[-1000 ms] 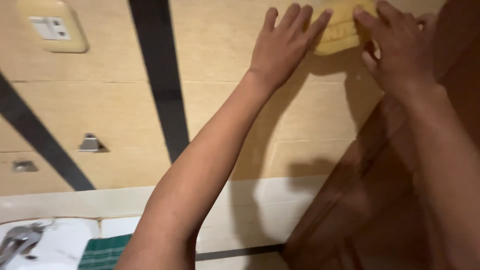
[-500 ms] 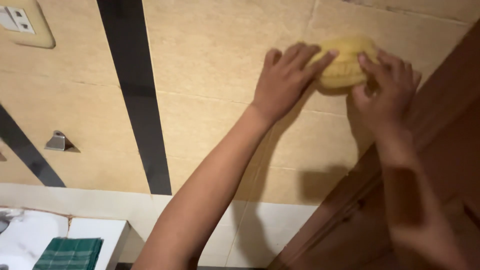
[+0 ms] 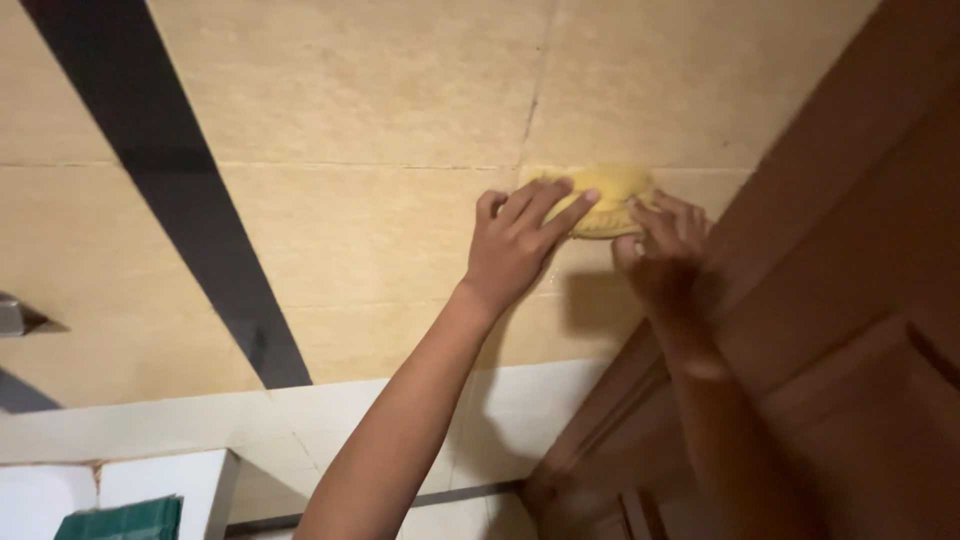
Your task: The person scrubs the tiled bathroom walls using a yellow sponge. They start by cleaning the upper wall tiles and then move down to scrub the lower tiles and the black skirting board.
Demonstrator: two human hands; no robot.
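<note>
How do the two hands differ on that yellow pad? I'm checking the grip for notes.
The left hand lies with fingers stretched over the yellow pad from its left side; the right hand has fingers curled at the pad's lower right edge. The left hand is well lit; the right sits in shadow beside the wooden door. Both press the pad against the beige wall.
</note>
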